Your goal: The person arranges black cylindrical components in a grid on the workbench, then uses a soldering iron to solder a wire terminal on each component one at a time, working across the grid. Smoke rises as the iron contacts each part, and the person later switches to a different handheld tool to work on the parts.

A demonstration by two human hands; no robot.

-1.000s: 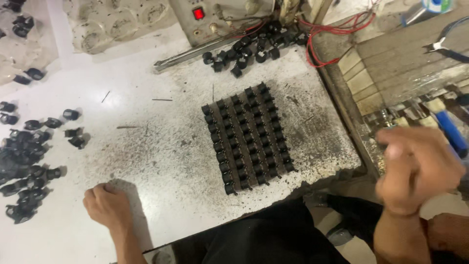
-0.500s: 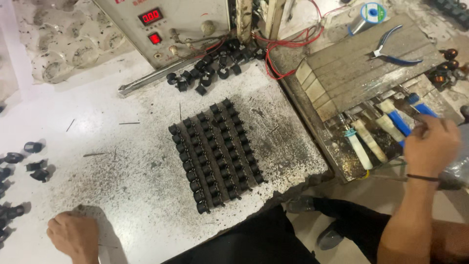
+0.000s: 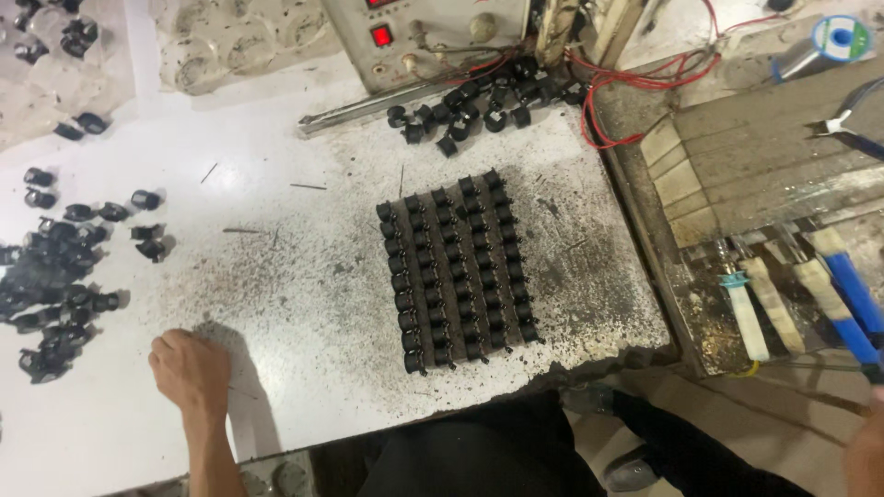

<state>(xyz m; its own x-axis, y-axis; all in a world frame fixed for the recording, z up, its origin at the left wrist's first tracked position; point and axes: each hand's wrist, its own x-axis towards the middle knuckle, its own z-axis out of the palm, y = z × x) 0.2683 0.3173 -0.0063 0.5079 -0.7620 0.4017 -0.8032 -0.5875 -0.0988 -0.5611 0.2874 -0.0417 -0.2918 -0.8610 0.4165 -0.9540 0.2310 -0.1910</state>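
From the head view, my left hand [image 3: 191, 371] rests knuckles-up on the white bench top [image 3: 304, 304], fingers curled loosely under and pinching nothing. My right hand [image 3: 867, 451] only shows as a sliver at the lower right corner, so I cannot tell whether it is spread or closed; it seems to sit at the end of a blue-handled tool [image 3: 852, 299], but the frame cuts that contact off.

The block of black parts in rows [image 3: 458, 269] lies well to the right of my left hand, between the two hands, its near end just short of the bench's chipped front edge [image 3: 589, 354]. I judge that the main risk: a careless sweep toward me could push the lowest row off onto my lap. A second risk is the loose heap of black parts [image 3: 55, 276] just above and left of my left hand; lifting the wrist outward could scatter them.

Open room is the bare speckled patch between my left hand and the block. Farther away, another pile of loose parts [image 3: 470, 106] and red wires [image 3: 635, 78] crowd the control box with the red switch [image 3: 382, 37]. Beside my right hand, the tray of pale-handled tools [image 3: 760, 308] leaves little clearance.
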